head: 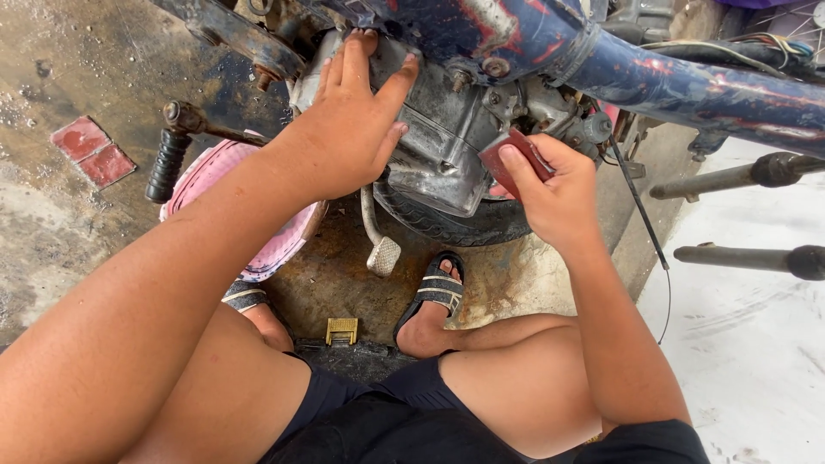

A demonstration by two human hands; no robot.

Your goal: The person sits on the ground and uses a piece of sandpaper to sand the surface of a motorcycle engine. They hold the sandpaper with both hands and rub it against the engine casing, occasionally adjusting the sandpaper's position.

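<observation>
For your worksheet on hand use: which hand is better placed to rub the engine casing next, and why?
Probably the right hand: its fingers already grip the reddish abrasive pad against the grey engine casing. The left hand lies flat and empty on the casing, bracing.

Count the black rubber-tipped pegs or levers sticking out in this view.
3. One ribbed black grip is at left beside the pink basin; two rubber-tipped bars at the right edge, upper and lower. Others may be hidden behind the blue frame.
</observation>
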